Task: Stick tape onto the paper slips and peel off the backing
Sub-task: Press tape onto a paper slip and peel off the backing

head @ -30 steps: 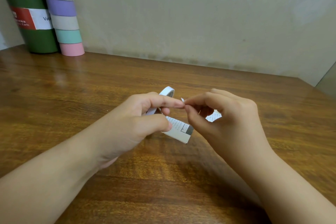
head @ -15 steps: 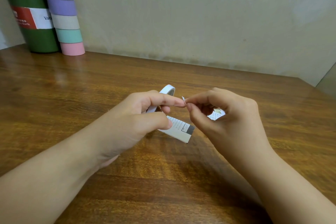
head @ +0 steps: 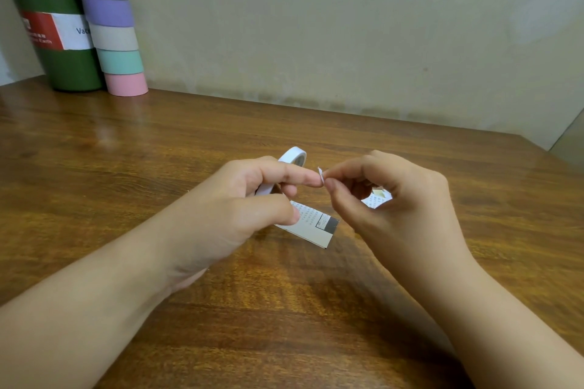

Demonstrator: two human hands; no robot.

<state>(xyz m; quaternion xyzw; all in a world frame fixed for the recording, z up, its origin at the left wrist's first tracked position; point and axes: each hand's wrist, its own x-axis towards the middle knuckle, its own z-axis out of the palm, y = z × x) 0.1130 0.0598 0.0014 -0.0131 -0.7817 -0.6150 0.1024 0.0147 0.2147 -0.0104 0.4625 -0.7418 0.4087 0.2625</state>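
Observation:
My left hand [head: 249, 208] holds a printed paper slip [head: 316, 224] under its thumb, and its index finger reaches across to the right. A white tape roll [head: 294, 156] stands on edge behind that hand, partly hidden. My right hand [head: 388, 199] pinches a small white tab of tape backing [head: 320, 174] between thumb and index finger, just at the left fingertip. Through the curl of the right fingers shows another printed slip [head: 374, 199] on the table.
A green bottle [head: 47, 25] with a red and white label and a stack of pastel tape rolls [head: 110, 19] stand at the back left against the wall. The wooden table [head: 284, 309] ends at the right, by the wall corner.
Both hands have stayed almost where they were. The white tab between the fingertips stands up a little more than a second ago.

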